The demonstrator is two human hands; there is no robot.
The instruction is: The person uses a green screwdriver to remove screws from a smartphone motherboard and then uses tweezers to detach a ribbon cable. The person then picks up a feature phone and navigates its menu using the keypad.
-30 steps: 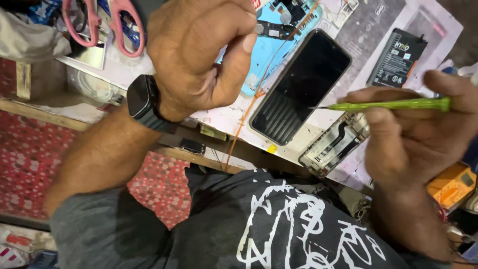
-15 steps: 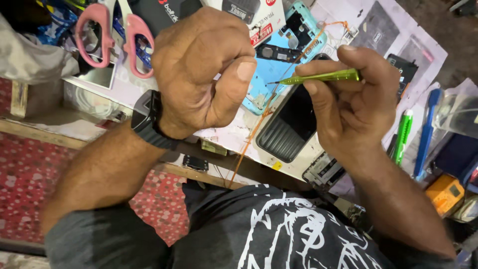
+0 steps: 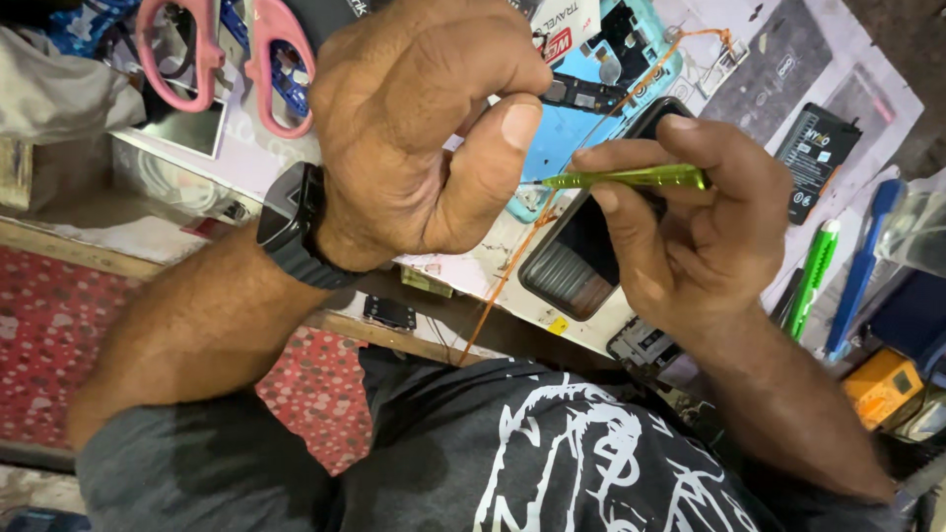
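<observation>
— Green plastic tool (image 3: 631,178) is pinched in my right hand (image 3: 690,236); its tip goes to my left hand (image 3: 424,138), closed on something small that I cannot see.

— And next?

— A steady, gentle tip, I think. Black battery pack (image 3: 816,158) with pale label lies right; pink scissors (image 3: 232,59) upper left.

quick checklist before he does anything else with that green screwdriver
1. Right hand grips the green screwdriver firmly between thumb and fingers: ok.
2. Screwdriver tip meets the closed left hand: ok, they meet by the thumb.
3. What the left hand pinches: cannot tell, hidden inside the fist.
4. Black phone lies flat on the bench under the hands: ok.
5. Orange wire kept away from the tool: not ok, it runs right beneath the tip.
6. Pink scissors out of the hands' way: ok.
</observation>
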